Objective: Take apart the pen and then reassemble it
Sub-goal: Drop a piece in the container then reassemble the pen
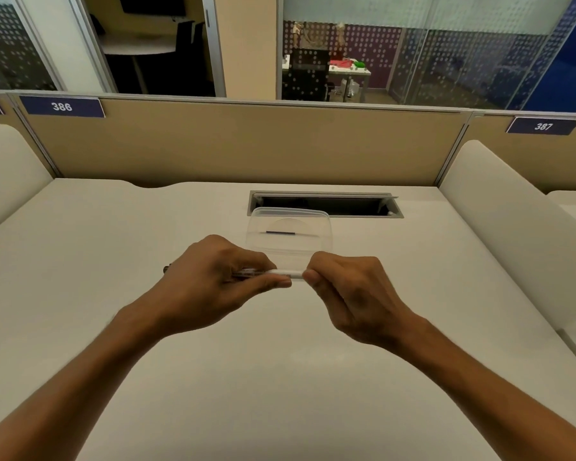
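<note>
One view only, head-worn, wide-angle. We look forward and down from above the near edge of the desk (113, 261), close over the left hand (210, 277) and the right hand (353, 294), which sit mid-frame. Both forearms run in from the bottom corners. We face the desk's far edge and the partition (246, 144) squarely; glass walls show beyond. Straight lines bow toward the frame's sides.
</note>
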